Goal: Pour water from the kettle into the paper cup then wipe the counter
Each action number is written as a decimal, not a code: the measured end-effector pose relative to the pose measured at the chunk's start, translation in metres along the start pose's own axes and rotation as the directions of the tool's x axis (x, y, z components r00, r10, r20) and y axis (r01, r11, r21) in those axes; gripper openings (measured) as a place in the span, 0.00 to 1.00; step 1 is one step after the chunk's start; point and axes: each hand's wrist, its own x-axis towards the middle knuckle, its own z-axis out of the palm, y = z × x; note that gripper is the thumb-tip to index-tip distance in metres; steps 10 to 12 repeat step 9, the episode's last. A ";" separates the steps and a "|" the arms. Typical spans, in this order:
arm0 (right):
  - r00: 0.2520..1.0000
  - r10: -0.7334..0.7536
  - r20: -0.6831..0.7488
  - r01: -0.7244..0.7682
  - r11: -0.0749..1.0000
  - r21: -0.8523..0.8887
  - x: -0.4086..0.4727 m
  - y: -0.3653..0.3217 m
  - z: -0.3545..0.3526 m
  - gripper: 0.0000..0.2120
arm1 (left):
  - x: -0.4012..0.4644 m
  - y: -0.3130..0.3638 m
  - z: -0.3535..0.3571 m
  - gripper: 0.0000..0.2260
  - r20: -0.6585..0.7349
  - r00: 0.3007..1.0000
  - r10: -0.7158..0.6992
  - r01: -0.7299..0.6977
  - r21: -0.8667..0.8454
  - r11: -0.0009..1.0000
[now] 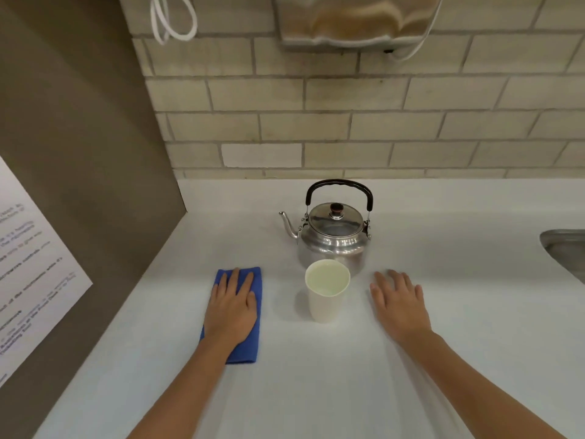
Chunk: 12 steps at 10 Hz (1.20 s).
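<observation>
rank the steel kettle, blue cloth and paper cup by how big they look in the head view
1. Shiny steel kettle with black handle, largest.
2. Blue folded cloth, partly hidden under the left hand.
3. White paper cup, smallest.

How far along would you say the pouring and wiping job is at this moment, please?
Pouring looks done: the white paper cup holds water, and the steel kettle with black handle stands upright behind it. Wiping is in hand: the left hand lies flat on the folded blue cloth; the right hand rests open on the white counter. Whether any of the counter has been wiped is not visible.
</observation>
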 end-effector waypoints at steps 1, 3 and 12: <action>1.000 0.023 -0.008 -0.023 1.000 0.013 0.002 -0.002 0.001 0.20 | 0.026 -0.016 -0.007 0.22 0.024 0.998 -0.059 0.058 0.038 0.998; 0.996 0.088 -0.005 -0.088 0.995 0.055 0.009 -0.010 0.002 0.21 | 0.069 0.000 -0.005 0.23 0.150 0.987 -0.049 0.051 -0.009 0.999; 0.994 0.098 -0.052 -0.099 0.995 -0.018 0.033 -0.021 -0.042 0.22 | 0.051 0.032 -0.032 0.22 0.089 0.995 0.040 -0.031 -0.096 0.995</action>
